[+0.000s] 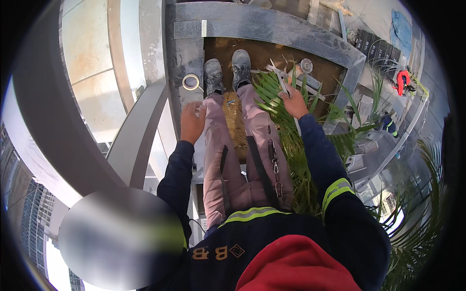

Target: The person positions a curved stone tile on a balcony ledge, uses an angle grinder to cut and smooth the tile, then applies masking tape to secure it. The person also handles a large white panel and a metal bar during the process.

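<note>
My right hand (pixel 294 103) is closed around a long, thin, whitish strip (pixel 278 76), which slants past the palm leaves (pixel 276 104). One end points away from me and the other runs back beneath my wrist. Beside my left thigh, my left hand (pixel 192 123) has its fingers curled in. Something small and pale shows between the fingertips, too small to name. Just beyond that hand, a roll of tape (pixel 191 82) lies on the grey stone ledge (pixel 187 56). My shoes stand on the brown soil inside the stone border.
An angle grinder (pixel 306 66) lies past the leaves on the right. A grey stone border (pixel 272 30) frames the soil ahead. Metal posts and a rail (pixel 138 131) rise close on my left. Farther right are black boxes (pixel 376 47), a red item (pixel 402 81) and a blue cloth (pixel 401 30).
</note>
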{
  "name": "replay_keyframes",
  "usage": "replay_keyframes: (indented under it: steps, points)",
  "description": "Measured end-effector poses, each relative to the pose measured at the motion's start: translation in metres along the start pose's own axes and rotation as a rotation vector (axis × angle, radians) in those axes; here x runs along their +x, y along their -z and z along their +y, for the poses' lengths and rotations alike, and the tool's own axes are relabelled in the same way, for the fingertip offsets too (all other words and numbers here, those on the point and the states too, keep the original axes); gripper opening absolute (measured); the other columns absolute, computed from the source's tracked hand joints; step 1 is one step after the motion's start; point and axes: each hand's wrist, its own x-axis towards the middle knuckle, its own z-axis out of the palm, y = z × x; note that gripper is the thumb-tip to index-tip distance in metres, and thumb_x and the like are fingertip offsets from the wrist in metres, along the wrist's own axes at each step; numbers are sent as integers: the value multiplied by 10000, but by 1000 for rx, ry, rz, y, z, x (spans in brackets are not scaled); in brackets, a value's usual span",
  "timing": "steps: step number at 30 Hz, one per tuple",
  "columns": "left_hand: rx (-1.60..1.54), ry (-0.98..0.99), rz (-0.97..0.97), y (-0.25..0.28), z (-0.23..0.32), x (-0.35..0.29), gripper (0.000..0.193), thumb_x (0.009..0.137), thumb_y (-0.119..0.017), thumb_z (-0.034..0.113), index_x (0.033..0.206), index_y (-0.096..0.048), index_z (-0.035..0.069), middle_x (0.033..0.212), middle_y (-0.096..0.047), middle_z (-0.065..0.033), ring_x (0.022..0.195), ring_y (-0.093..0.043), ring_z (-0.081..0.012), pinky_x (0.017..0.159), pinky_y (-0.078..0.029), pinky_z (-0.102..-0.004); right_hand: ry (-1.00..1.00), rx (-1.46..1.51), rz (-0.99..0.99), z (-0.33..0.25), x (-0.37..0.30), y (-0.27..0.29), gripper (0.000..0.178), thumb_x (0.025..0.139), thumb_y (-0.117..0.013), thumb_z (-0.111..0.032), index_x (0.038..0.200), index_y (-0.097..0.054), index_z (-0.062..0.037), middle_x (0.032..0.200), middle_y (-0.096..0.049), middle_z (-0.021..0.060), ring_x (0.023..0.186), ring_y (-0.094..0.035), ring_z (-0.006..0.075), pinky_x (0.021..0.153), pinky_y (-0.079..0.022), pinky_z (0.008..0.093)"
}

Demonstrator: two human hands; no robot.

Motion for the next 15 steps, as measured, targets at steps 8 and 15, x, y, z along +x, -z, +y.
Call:
replay_keyframes:
  steps: [8, 15]
  points:
    - [124, 101, 15, -59, -32, 124, 230, 921, -677, 208, 1036, -721, 14, 972, -711, -202, 950, -681, -377, 862, -529, -466, -59, 59, -161, 34, 58, -74, 434, 953, -613, -185, 1342, -606, 6, 1160, -694, 276, 1068, -665, 434, 948, -506, 451]
    - [425, 44, 97, -73, -52, 298, 222, 955, -653, 238, 1099, -742, 94, 1127, -655, -204, 1050, -658, -399, 918, -537, -464, -520, 857, -247, -10, 99, -63, 454, 1005, -592, -213, 1417, -546, -26, 1125, -713, 150, 767, -613, 162, 841, -532, 392]
